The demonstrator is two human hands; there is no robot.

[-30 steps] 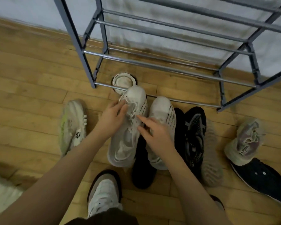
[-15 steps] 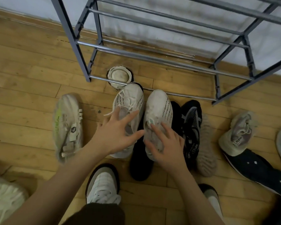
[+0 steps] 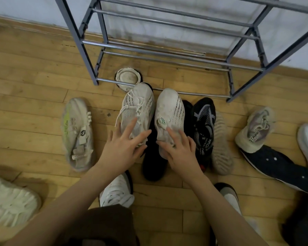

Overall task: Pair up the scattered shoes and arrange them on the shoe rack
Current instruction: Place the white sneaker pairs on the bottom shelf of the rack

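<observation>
White sneakers (image 3: 169, 110) lie parallel, toes toward rack (image 3: 167, 55); both hands (image 3: 124, 146) rest spread, gripping nothing.

the shoe rack (image 3: 167, 55) was metal, its rails shiny and its grey uprights duller. the floor (image 3: 34, 71) was wood planking with a low sheen, scuffed in places. the two white sneakers (image 3: 171, 110) were matt knit cloth, perforated and grubby. the black shoe (image 3: 204, 119) beside them had mesh cloth panels and a ridged rubbery sole.
</observation>
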